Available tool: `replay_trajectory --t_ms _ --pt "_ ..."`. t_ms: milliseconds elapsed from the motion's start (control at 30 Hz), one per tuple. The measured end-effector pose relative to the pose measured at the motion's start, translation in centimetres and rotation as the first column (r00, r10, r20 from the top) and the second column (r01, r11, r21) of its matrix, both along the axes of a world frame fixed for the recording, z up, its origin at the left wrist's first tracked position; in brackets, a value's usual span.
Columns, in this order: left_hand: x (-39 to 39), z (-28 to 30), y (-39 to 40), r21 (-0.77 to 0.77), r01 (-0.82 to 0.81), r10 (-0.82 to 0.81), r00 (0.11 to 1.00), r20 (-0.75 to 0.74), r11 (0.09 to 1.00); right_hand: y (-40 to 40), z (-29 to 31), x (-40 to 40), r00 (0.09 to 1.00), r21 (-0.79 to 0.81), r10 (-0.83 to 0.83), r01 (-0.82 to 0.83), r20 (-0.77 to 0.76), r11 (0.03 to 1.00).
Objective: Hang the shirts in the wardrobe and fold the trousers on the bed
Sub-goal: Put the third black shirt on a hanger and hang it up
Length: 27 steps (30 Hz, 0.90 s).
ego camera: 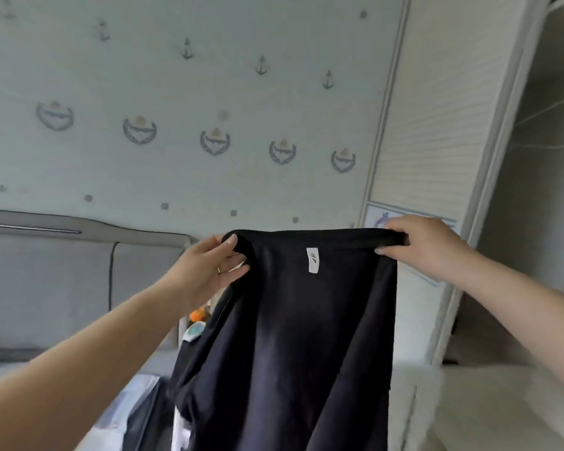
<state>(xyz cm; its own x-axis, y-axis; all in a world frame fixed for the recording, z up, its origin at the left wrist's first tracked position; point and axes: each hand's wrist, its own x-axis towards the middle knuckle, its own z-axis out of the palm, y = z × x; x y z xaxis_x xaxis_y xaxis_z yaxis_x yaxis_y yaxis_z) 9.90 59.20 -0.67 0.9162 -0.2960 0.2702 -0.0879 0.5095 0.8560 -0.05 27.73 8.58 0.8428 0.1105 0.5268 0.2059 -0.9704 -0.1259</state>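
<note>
The left hand [214, 265] pinches the left end of the waistband of a pair of black trousers [293, 346], thumb over the top edge and fingers curled behind the cloth; a ring shows on one finger. The right hand [427, 247] grips the right end of the same waistband, fingers folded over the band and thumb beneath it. Between the two hands the waistband is pulled out level, and a small white label [312, 260] sits just below it near the middle. The trousers hang straight down from the grip, held up in the air in front of the person, their lower part running out of the bottom of the view. Behind them on the left is the bed [134, 402] with its grey padded headboard [46, 271], below a wall with anchor-patterned wallpaper [176, 125]. On the right stands the white wardrobe [437, 125], its interior open at the right edge.
</note>
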Motion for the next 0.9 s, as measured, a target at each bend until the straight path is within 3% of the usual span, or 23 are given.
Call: replay_trajectory --t_ms 367,633,900 --pt "2.0 4.4 -26.6 -0.138 0.307 -0.287 0.947 0.148 0.942 -20.1 6.2 -8.0 0.938 -0.052 -0.313 0.324 0.152 0.945" --pt "4.1 8.5 -39.8 -0.124 0.198 -0.167 0.960 0.225 0.972 -28.9 9.5 -9.7 0.826 -0.087 -0.532 0.553 0.188 0.828" --pt "7.7 14.3 -49.1 -0.227 0.287 -0.203 0.921 0.334 0.931 -33.2 12.2 -8.5 0.695 -0.167 -0.686 0.718 0.214 0.676"
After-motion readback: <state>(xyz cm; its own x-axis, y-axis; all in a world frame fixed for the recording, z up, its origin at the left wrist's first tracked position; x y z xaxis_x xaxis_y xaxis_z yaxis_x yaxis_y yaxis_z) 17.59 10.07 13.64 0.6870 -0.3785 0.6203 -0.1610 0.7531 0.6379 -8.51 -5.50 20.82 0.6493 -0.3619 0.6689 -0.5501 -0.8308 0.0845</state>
